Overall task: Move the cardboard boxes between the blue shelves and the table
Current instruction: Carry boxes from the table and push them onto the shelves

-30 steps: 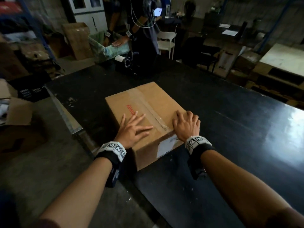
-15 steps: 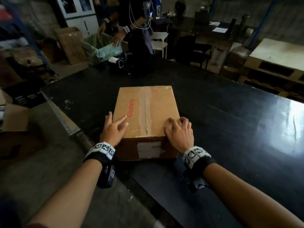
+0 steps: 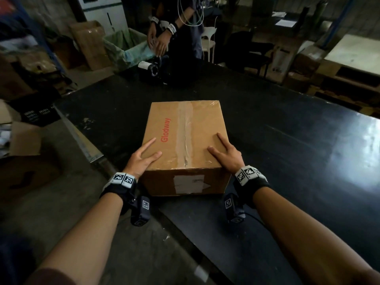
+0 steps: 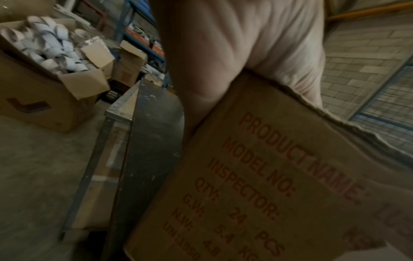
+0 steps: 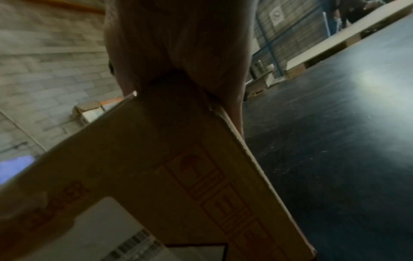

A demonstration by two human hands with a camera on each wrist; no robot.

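Note:
A taped cardboard box (image 3: 185,130) printed "Glodway" sits on the black table (image 3: 287,151) near its front left corner, with a white label on the side facing me. My left hand (image 3: 141,159) lies over the box's near left top edge, thumb and forefinger straight on the lid, the other fingers hidden down the side. My right hand (image 3: 226,155) mirrors it on the near right edge. In the left wrist view, the left hand (image 4: 234,44) presses the printed side of the box (image 4: 257,185). The right wrist view shows the right hand (image 5: 178,44) against the box (image 5: 156,176).
Another person (image 3: 185,27) stands at the table's far side behind a black tape dispenser (image 3: 150,68). An open carton of white rolls (image 4: 44,70) sits on the floor to the left, with blue shelf posts (image 4: 138,35) beyond. The table's metal edge (image 3: 82,140) runs along the left.
The box has turned square to me on the table. Both hands have slid from lying flat on the lid to its near left and right top edges.

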